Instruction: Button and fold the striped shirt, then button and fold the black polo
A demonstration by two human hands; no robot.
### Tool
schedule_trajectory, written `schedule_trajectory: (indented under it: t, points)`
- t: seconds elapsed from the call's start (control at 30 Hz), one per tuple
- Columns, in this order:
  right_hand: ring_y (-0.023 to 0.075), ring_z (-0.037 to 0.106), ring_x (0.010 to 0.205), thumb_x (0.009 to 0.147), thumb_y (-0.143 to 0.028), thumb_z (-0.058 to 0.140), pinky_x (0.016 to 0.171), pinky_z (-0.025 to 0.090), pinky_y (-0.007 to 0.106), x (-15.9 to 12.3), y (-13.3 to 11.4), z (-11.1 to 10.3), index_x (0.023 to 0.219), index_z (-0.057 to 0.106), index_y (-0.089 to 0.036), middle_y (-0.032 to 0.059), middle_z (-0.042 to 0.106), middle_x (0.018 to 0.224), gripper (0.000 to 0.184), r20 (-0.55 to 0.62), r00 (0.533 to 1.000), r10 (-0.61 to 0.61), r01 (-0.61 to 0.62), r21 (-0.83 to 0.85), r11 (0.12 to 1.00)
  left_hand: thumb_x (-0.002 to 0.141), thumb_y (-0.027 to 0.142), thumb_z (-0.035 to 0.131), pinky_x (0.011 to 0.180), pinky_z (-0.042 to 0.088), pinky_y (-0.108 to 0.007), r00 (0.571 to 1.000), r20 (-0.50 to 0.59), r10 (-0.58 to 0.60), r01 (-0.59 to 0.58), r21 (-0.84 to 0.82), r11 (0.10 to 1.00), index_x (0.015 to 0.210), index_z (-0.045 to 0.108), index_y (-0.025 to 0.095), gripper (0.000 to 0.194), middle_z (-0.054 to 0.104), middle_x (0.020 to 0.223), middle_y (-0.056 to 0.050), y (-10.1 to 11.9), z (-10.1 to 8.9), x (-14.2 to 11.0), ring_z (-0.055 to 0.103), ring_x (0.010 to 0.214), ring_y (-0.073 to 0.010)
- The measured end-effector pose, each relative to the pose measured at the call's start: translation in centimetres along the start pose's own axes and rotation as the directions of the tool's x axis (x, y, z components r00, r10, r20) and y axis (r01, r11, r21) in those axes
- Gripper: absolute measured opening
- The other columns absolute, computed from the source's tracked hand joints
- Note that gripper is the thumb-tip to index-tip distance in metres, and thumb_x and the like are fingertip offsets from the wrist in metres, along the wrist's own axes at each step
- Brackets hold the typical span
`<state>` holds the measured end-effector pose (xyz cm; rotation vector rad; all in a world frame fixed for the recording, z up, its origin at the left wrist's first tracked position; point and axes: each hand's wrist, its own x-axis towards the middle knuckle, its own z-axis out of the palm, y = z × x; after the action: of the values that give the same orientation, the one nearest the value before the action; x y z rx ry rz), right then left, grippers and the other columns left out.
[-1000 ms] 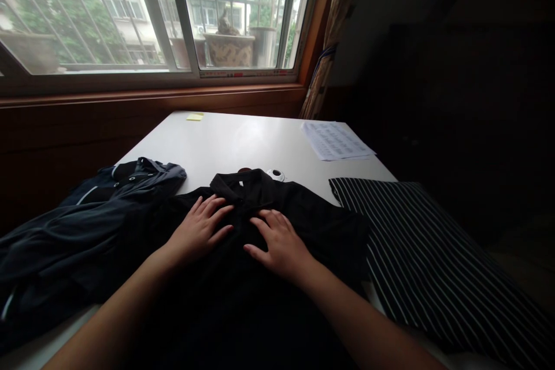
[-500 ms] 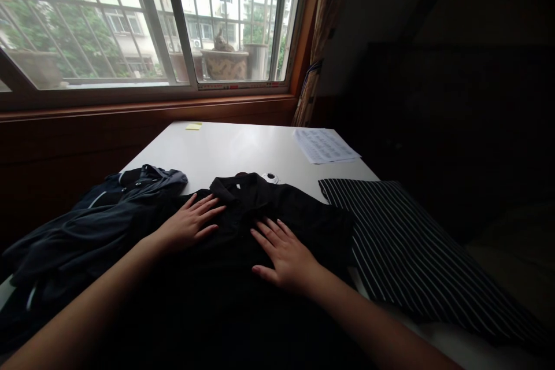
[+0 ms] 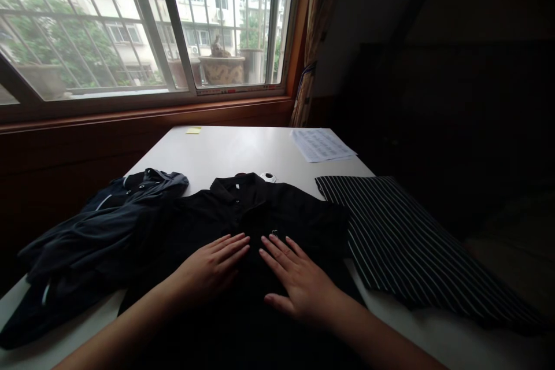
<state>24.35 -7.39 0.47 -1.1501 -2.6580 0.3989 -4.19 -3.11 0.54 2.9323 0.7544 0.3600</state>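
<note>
Down from the collar [image 3: 254,185]: left hand [image 3: 212,266] and right hand [image 3: 299,280] now lie lower on the black shirt [image 3: 299,208]

Half a second ago the left hand was beside the collar; now it is below it and farther in, so the fingertips of both hands sit near each other. Each hand is flat with fingers extended, gripping nothing; the left thumb is lost in shadow. Near the right fingertips shows a small pale mark [image 3: 274,232]. The black shirt lies spread, collar away from the person, on the white table [image 3: 234,150], between a rumpled dark garment [image 3: 104,237] on the left and a striped garment [image 3: 416,237] on the right.
</note>
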Motion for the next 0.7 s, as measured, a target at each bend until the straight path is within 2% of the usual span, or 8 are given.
schedule_trajectory:
  t: [0.07, 0.17, 0.3, 0.4, 0.5, 0.57, 0.63, 0.7]
  points:
    - [0.0309, 0.017, 0.153, 0.092, -0.057, 0.059, 0.125, 0.014, 0.055, -0.6, -0.4, 0.0, 0.16, 0.022, -0.024, 0.0105, 0.015, 0.166, 0.084, 0.022, 1.0, 0.003, -0.003, 0.013, 1.0, 0.098, 0.021, 0.049, 0.12, 0.036, -0.05, 0.998, 0.039, -0.044, 0.044, 0.002, 0.999, 0.158, 0.025, 0.021, 0.065, 0.033, 0.161, -0.01, 0.0, 0.4, -0.5, 0.035, 0.148, -0.0278]
    - [0.0305, 0.011, 0.154, 0.094, -0.058, 0.056, 0.125, 0.01, 0.055, -1.9, -1.2, 0.2, 0.161, 0.015, -0.025, 0.0097, 0.008, 0.166, 0.086, 0.061, 0.998, 0.002, -0.004, 0.041, 0.999, 0.1, 0.023, 0.047, 0.122, 0.032, -0.05, 0.995, 0.083, -0.048, 0.049, -0.005, 0.999, 0.16, 0.019, 0.023, 0.065, 0.027, 0.164, -0.008, 0.3, 0.3, -0.9, 0.03, 0.149, -0.0267]
    - [0.0304, 0.008, 0.154, 0.094, -0.061, 0.054, 0.125, 0.008, 0.055, -3.9, -2.4, 0.7, 0.162, 0.008, -0.025, 0.0089, 0.004, 0.166, 0.09, 0.105, 0.994, -0.027, 0.019, 0.076, 0.997, 0.101, 0.02, 0.047, 0.123, 0.031, -0.049, 0.995, 0.094, -0.019, 0.022, -0.031, 0.999, 0.16, 0.019, 0.023, 0.065, 0.029, 0.163, -0.007, 1.4, -0.1, -1.2, 0.031, 0.149, -0.0257]
    - [0.0298, 0.011, 0.154, 0.094, -0.06, 0.054, 0.126, 0.011, 0.053, -4.8, -3.0, 0.5, 0.162, 0.01, -0.026, 0.0081, 0.007, 0.166, 0.088, 0.119, 0.992, -0.052, 0.041, 0.099, 0.994, 0.1, 0.018, 0.048, 0.123, 0.031, -0.049, 0.995, 0.097, 0.005, 0.001, -0.055, 0.998, 0.159, 0.021, 0.023, 0.066, 0.032, 0.161, -0.006, 2.3, -0.6, -1.5, 0.032, 0.149, -0.0255]
    - [0.0294, 0.022, 0.152, 0.093, -0.056, 0.059, 0.125, 0.021, 0.049, -4.6, -3.0, -0.6, 0.16, 0.022, -0.028, 0.0066, 0.019, 0.166, 0.082, 0.1, 0.993, -0.061, 0.049, 0.118, 0.992, 0.098, 0.016, 0.05, 0.123, 0.033, -0.047, 0.992, 0.113, 0.049, -0.038, -0.097, 0.995, 0.157, 0.029, 0.024, 0.063, 0.037, 0.159, -0.004, 2.6, -1.4, -1.7, 0.033, 0.148, -0.0248]
    - [0.0278, 0.035, 0.147, 0.095, -0.045, 0.06, 0.122, 0.03, 0.046, -3.5, -2.4, -1.5, 0.157, 0.032, -0.028, 0.0063, 0.033, 0.162, 0.07, 0.05, 0.998, -0.046, 0.04, 0.114, 0.993, 0.098, 0.015, 0.05, 0.122, 0.036, -0.043, 0.989, 0.115, 0.089, -0.074, -0.128, 0.989, 0.154, 0.036, 0.026, 0.059, 0.041, 0.158, -0.003, 2.4, -1.7, -1.7, 0.037, 0.146, -0.0235]
    - [0.0257, 0.045, 0.141, 0.097, -0.031, 0.057, 0.119, 0.036, 0.044, -1.7, -1.3, -2.2, 0.153, 0.04, -0.025, 0.0078, 0.044, 0.156, 0.06, -0.036, 0.999, -0.017, 0.021, 0.088, 0.996, 0.098, 0.015, 0.05, 0.121, 0.038, -0.042, 0.991, 0.09, 0.095, -0.082, -0.136, 0.987, 0.152, 0.04, 0.027, 0.056, 0.044, 0.156, -0.002, 1.8, -1.7, -1.5, 0.042, 0.143, -0.0222]
    - [0.0261, 0.048, 0.137, 0.096, -0.024, 0.055, 0.115, 0.041, 0.044, 0.8, 0.1, -2.5, 0.15, 0.044, -0.021, 0.0112, 0.049, 0.152, 0.056, -0.132, 0.991, -0.004, 0.011, 0.052, 0.999, 0.098, 0.016, 0.05, 0.12, 0.038, -0.043, 0.999, 0.033, 0.036, -0.032, -0.117, 0.993, 0.151, 0.042, 0.028, 0.055, 0.046, 0.154, -0.002, 0.5, -1.5, -1.3, 0.045, 0.142, -0.0223]
